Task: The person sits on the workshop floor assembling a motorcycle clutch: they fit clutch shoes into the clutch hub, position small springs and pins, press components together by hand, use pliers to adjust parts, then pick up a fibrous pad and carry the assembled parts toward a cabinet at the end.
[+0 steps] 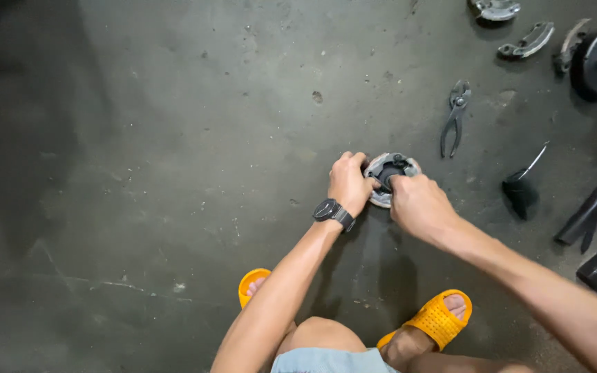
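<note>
Both hands grip a round metal clutch-like assembly (390, 176) on the concrete floor (174, 138): the left hand (349, 184) clasps its rim, the right hand (417, 205) pinches its centre. It looks heavy, rigid, probably greasy; the rim offers the firmest hold.

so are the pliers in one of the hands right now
No, the pliers lie on the floor, apart from both hands, which grip the round metal part.

No packages, labels or signs show; the only screen is the dark round wristwatch (327, 209) face, just left of centre at nine o'clock.
</note>
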